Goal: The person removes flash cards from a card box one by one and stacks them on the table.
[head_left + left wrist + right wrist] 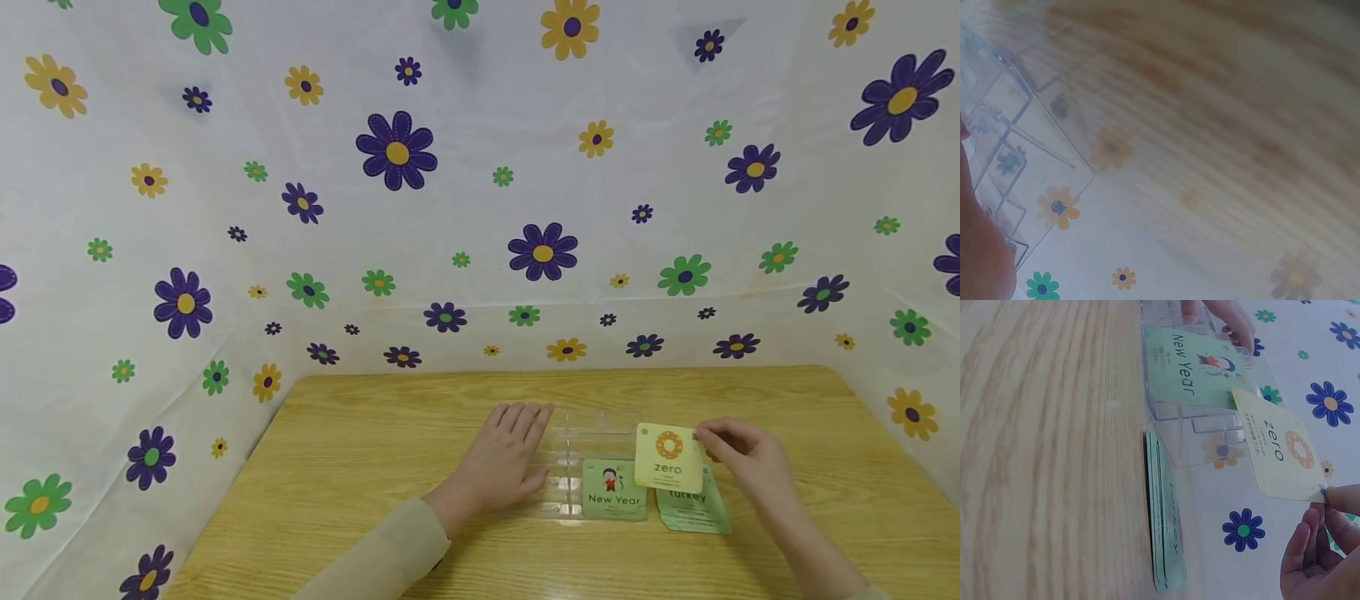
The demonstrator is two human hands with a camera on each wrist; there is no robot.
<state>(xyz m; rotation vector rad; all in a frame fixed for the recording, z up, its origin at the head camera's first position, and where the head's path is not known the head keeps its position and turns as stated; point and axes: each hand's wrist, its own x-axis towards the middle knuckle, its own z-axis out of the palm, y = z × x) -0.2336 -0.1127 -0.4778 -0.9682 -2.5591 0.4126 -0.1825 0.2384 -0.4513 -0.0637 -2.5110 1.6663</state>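
Note:
My right hand [750, 457] pinches a pale yellow flashcard [667, 471] by its right edge, thumb on its face. The card reads "zero" and carries an orange ring picture. It is held up, overlapping a stack of green flashcards [1169, 519] whose top one reads "turkey". Another green flashcard, "New Year" [613, 500], sits in the right-hand part of a clear plastic compartment tray [567, 446]. My left hand [498, 458] rests on the left side of that tray, its fingers stretched towards the back and its thumb apart.
The tray and stack lie on a wood-grain table [360, 442]. Behind it and at both sides hangs a white cloth [472, 117] with purple, green and yellow flowers. In the left wrist view, the tray's corner [1088, 172] shows beside the hand.

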